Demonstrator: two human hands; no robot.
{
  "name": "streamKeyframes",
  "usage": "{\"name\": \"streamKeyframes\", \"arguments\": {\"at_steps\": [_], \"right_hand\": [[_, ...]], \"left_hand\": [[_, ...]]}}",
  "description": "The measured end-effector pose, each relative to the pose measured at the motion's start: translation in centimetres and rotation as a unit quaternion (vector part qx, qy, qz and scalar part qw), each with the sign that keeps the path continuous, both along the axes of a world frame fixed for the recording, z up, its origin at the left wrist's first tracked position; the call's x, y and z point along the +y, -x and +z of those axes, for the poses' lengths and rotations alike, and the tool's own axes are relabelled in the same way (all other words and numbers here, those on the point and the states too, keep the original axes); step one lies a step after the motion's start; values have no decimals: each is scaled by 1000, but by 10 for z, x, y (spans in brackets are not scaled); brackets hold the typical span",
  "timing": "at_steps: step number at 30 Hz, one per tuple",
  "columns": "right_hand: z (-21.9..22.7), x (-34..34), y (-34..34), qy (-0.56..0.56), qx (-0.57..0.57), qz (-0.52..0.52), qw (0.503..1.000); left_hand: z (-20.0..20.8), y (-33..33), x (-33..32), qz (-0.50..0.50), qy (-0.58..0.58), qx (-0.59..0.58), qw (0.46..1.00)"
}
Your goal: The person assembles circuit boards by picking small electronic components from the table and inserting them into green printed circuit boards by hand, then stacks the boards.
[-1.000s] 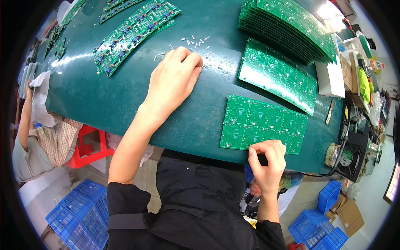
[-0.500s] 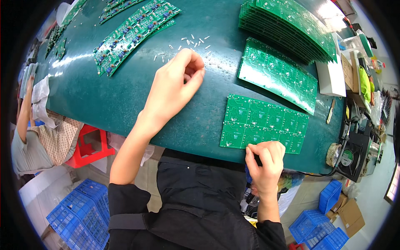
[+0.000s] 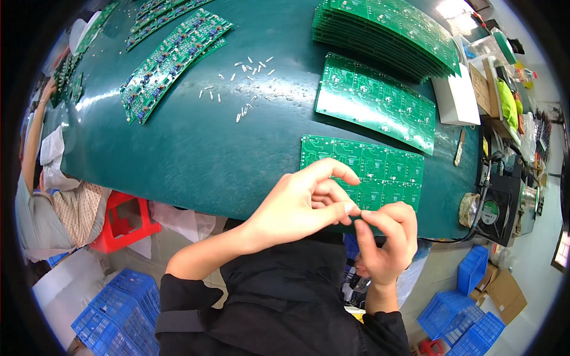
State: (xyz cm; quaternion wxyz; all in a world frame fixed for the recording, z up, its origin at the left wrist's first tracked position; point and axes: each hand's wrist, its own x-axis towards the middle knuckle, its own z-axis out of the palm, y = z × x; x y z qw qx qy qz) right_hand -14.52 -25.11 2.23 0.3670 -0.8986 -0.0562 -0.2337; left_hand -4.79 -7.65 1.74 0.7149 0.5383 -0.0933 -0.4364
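My left hand (image 3: 303,204) and my right hand (image 3: 386,243) meet fingertip to fingertip over the near edge of a bare green circuit board panel (image 3: 380,163). Both pinch thumb against forefinger at the same spot. My left hand has come from the loose small white components (image 3: 249,68) scattered further back on the green table (image 3: 196,154). Whatever sits in the pinch is too small to make out. A second bare panel (image 3: 374,101) lies just behind the first one.
A fanned stack of bare panels (image 3: 386,29) lies at the back right, populated boards (image 3: 172,56) at the back left. A white box (image 3: 456,98) and a small fan (image 3: 490,212) sit right. Another person's arm (image 3: 35,148), a red stool (image 3: 122,222) and blue crates (image 3: 119,320) are left.
My left hand left the pile of small components and came back toward me, to my right hand's fingertips at the near panel's edge. My right hand rose slightly.
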Motion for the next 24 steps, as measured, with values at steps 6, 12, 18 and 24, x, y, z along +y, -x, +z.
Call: {"name": "streamKeyframes", "arguments": {"at_steps": [6,12,18,24], "right_hand": [[-5,-3,3,50,-2,-34,998],[-15,-20,5,7,42,-108,993],[-26,-31,12,4,99,-92,991],[-27,-29,9,69,89,-64,992]], "left_hand": [[5,13,-8,8,-19,-113,993],[4,-8,3,37,-127,-571,810],[-20,-83,40,127,-410,-640,638],[-39,-99,51,122,-408,-638,642]]}}
